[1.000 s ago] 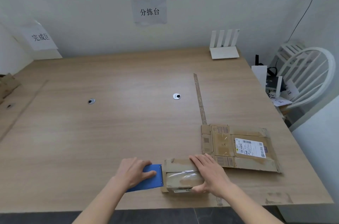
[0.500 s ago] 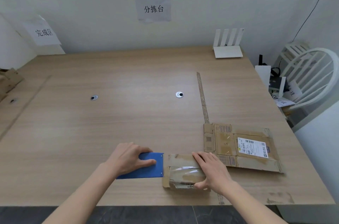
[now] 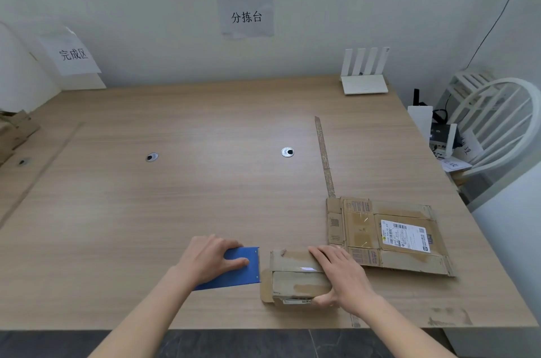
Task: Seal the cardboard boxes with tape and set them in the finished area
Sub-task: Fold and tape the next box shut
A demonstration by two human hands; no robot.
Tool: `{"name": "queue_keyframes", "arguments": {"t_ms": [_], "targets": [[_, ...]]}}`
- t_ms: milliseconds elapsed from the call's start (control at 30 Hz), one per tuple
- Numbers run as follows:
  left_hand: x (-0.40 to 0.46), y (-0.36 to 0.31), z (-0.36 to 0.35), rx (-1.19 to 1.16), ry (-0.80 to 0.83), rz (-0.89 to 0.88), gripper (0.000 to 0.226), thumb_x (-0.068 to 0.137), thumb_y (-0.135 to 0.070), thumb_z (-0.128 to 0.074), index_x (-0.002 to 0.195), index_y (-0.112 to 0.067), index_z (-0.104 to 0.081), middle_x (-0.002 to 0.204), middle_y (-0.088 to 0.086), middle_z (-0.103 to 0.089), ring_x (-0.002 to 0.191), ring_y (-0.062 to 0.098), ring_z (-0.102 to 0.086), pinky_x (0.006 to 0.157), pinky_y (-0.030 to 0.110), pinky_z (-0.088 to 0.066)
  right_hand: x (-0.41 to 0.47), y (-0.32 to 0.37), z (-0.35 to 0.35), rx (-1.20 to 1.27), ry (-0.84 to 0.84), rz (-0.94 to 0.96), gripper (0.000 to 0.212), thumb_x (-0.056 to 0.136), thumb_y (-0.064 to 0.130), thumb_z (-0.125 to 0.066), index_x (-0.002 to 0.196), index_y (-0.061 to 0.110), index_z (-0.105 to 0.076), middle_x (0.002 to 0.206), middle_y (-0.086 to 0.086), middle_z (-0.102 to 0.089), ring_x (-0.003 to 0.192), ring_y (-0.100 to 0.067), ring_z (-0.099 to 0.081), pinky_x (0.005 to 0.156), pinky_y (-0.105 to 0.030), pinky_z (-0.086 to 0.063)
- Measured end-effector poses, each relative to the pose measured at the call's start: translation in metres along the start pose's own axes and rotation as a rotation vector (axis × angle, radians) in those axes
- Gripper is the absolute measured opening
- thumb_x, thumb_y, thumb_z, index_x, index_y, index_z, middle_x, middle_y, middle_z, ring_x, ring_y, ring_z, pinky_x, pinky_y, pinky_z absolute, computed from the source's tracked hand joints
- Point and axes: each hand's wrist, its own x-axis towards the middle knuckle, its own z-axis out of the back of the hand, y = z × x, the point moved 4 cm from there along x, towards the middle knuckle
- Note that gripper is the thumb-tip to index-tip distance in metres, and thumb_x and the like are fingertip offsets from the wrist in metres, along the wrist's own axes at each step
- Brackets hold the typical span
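Leftward goes the blue dispenser [image 3: 234, 268], now just clear of the box [image 3: 295, 281] at the table's [image 3: 205, 196] near edge.
Left hand [image 3: 212, 259] grips the dispenser; right hand [image 3: 341, 275] curls round the box's right end, fingers flat on the taped top. Small, light, worn cardboard: likely crushable, slick where taped, so take it by the ends.
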Motion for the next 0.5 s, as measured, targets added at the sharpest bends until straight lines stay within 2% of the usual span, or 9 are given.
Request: {"name": "queue_keyframes", "arguments": {"t_ms": [100,200,333,433,500], "targets": [[0.003,-0.001,-0.02,-0.012,0.016,0.012,0.049,0.088,-0.073,-0.042,0.12,-0.043,-0.063,0.095,-0.012,-0.071,0.07,0.01,-0.051,0.061,0.028,-0.037,-0.001,-0.004,-0.006,0.028,-0.019,0.007,0.113,0.069,0.068,-0.074,0.158,0.03,-0.017,0.157,0.012,-0.028,0.147,-0.012,-0.026,0.122,-0.024,0.003],[0.007,-0.003,-0.035,-0.021,0.021,0.004,0.05,0.088,-0.074,-0.041,0.121,-0.042,-0.063,0.095,-0.01,-0.071,0.071,0.012,-0.053,0.065,0.031,-0.042,-0.002,-0.006,-0.011,0.054,-0.016,0.011,0.113,0.067,0.068,-0.074,0.158,0.031,-0.018,0.156,0.015,-0.028,0.147,-0.01,-0.024,0.12,-0.023,0.008],[0.009,-0.007,-0.053,0.001,0.036,0.002,0.052,0.087,-0.073,-0.039,0.121,-0.041,-0.061,0.098,-0.008,-0.072,0.08,0.017,-0.062,0.064,0.032,-0.04,-0.001,-0.002,-0.019,0.079,-0.013,0.04,0.114,0.066,0.07,-0.073,0.158,0.03,-0.019,0.154,0.015,-0.028,0.147,-0.008,-0.024,0.122,-0.023,0.011],[0.013,-0.014,-0.068,0.062,0.016,0.019,0.05,0.087,-0.07,-0.039,0.116,-0.035,-0.062,0.082,-0.004,-0.064,0.072,0.021,-0.056,0.055,0.032,-0.03,0.002,0.003,-0.033,0.097,-0.054,0.059,0.115,0.06,0.075,-0.069,0.155,0.024,-0.03,0.146,0.011,-0.039,0.14,-0.012,-0.037,0.12,-0.023,0.016],[0.017,-0.022,-0.08,0.105,0.004,0.013,0.048,0.089,-0.065,-0.039,0.106,-0.027,-0.063,0.078,-0.004,-0.058,0.069,0.022,-0.052,0.055,0.031,-0.033,0.002,0.006,-0.04,0.16,-0.065,0.06,0.115,0.057,0.077,-0.067,0.153,0.022,-0.035,0.143,0.011,-0.041,0.137,-0.011,-0.039,0.12,-0.022,0.019]]}}
